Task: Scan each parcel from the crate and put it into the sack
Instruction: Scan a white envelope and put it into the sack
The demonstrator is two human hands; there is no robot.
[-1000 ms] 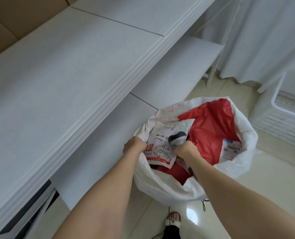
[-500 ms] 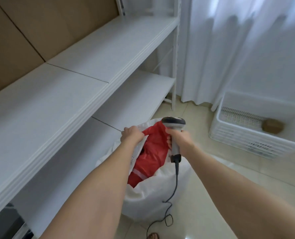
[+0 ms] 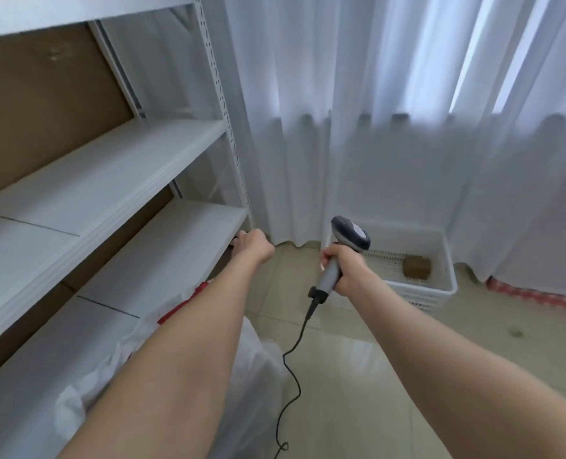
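Scanner [image 3: 347, 246] gripped upright in right hand [image 3: 349, 271]. Left hand [image 3: 255, 245] curled near shelf [image 3: 189, 246] edge, grip unclear. Brown parcel [image 3: 416, 267] in far-right crate [image 3: 443, 260]; sack [image 3: 251, 376] near left.

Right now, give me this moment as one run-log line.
left hand: closed, nothing visible in it | right hand: holding scanner | crate: one brown parcel left | sack: lower left, red parcel showing

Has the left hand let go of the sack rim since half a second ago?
Yes. The left hand has left the sack and now sits forward by the shelf's front post, fist closed, while the right hand holds the scanner.
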